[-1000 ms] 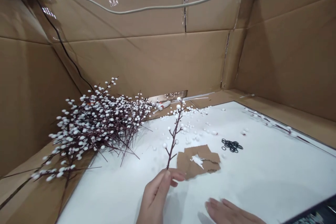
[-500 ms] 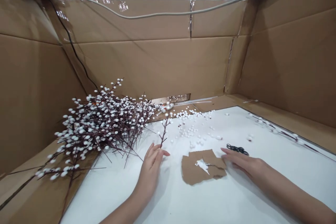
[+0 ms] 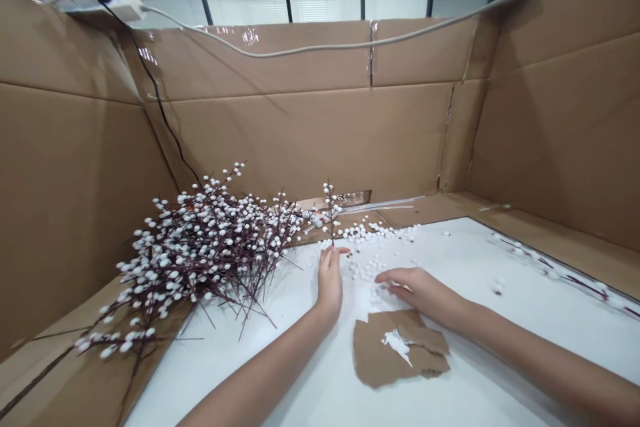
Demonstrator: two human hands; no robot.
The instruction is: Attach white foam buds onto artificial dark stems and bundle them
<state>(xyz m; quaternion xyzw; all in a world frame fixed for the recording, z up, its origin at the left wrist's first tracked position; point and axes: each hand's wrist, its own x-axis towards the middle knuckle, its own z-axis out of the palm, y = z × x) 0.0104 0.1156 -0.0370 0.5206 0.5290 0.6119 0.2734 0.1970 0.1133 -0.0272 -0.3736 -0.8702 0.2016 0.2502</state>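
My left hand (image 3: 331,280) is closed around the lower stem of a dark twig with white berries (image 3: 330,205), which it holds upright. Just to the right, my right hand (image 3: 417,285) reaches in low over the white surface, its fingers stretched out beside loose white berries (image 3: 367,268). Nothing shows between those fingers. In front of both hands lies a torn piece of cardboard (image 3: 367,360) with a white, paste-like smear (image 3: 399,347) on it.
A big heap of white-berried branches (image 3: 200,247) fills the left side. More loose berries (image 3: 370,230) are scattered along the back edge. A berry branch (image 3: 555,267) lies at the right. Cardboard walls (image 3: 280,133) enclose the table, with a pale cable (image 3: 300,50) strung across.
My left hand has moved up and right, raising the twig upright. My right hand has moved left to the loose berries, and the black coil beside it is now out of sight. The view has tilted up.
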